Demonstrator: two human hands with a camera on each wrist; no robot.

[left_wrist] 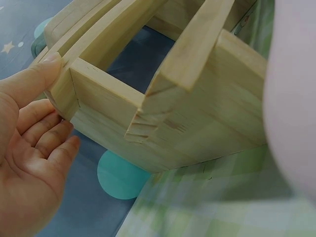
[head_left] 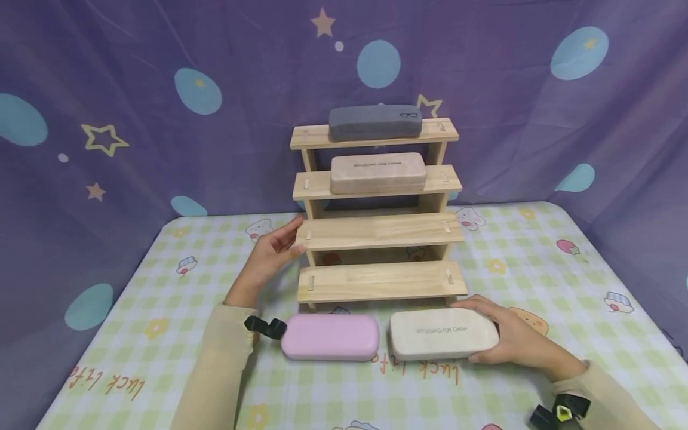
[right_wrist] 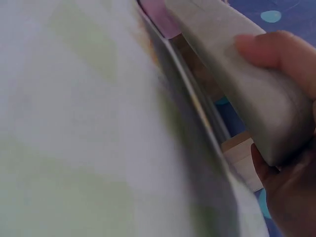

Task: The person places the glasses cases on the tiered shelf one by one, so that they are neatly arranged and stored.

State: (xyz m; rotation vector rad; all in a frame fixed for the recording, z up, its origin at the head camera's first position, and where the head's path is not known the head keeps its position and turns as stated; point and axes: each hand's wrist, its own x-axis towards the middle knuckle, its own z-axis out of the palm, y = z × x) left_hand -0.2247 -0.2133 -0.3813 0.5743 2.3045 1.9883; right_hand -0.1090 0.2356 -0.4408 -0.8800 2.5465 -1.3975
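Cream eyeglass case (head_left: pixel 443 335), lower right of centre in the head view, is gripped at its right end by the right hand (head_left: pixel 513 334), fingers curled round it; even pressure should hold it level. The left hand (head_left: pixel 271 251) pinches the wooden tiered stand (head_left: pixel 378 232), mid-frame: best steadied lightly, without tugging.

This looks like a curtained-off tabletop booth: purple star-printed drapes (head_left: pixel 258 131) hang behind a checked tablecloth (head_left: pixel 570 298).

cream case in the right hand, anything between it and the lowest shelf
Nothing visible stands between the cream case and the lowest shelf. The pink case lies off to its left; the left hand holds the left side of the rack.
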